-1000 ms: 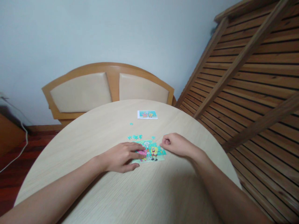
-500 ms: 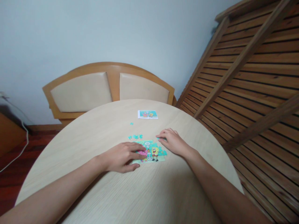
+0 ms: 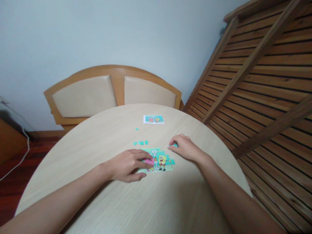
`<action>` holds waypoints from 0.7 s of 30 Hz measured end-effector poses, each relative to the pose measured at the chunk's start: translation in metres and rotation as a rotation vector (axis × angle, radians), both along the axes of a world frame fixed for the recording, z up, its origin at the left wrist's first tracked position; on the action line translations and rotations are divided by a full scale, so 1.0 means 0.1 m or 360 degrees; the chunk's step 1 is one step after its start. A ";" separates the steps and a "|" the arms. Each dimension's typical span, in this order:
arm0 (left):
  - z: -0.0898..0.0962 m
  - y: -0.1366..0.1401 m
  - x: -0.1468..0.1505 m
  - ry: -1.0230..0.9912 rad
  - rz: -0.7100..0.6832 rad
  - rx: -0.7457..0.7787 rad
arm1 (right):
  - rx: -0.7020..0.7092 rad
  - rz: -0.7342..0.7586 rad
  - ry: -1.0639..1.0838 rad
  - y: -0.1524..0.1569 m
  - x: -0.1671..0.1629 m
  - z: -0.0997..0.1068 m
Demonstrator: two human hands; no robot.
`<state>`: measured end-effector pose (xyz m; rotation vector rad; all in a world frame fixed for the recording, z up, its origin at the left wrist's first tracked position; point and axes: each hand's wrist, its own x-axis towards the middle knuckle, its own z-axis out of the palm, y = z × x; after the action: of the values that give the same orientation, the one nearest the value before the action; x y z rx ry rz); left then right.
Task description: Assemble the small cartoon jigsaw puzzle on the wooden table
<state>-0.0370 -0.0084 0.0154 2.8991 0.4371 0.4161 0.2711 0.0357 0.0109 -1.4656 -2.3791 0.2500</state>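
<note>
A partly joined jigsaw puzzle (image 3: 162,159) with cartoon figures on a teal ground lies in the middle of the table. My left hand (image 3: 129,164) rests on its left side, fingers spread, covering part of a pink figure. Just off the puzzle's upper right edge, my right hand (image 3: 184,146) has thumb and fingers pinched. A small teal puzzle piece (image 3: 169,145) shows at its fingertips, mostly hidden, and a bit of teal also shows beneath the curled fingers. Several loose teal pieces (image 3: 141,143) lie in a row above the puzzle, with one single piece (image 3: 137,129) farther back.
A picture card (image 3: 154,119) showing the same cartoon figures lies toward the back of the round wooden table (image 3: 97,208). Behind the table stands a padded headboard (image 3: 85,96) against the wall. A slatted wooden frame (image 3: 263,71) leans at the right.
My right hand has moved slightly right, away from the puzzle's upper edge, with the teal at its fingertips. My left hand has stayed on the puzzle.
</note>
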 end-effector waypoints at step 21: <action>-0.27 0.42 -0.11 -0.0300 0.1107 -0.0105 | 0.0114 0.0191 0.0093 -0.09 -0.30 -0.05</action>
<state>-0.0480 0.0332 -0.0113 2.5281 1.3906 0.7367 0.2415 0.0264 0.0059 -1.2683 -2.4063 0.2311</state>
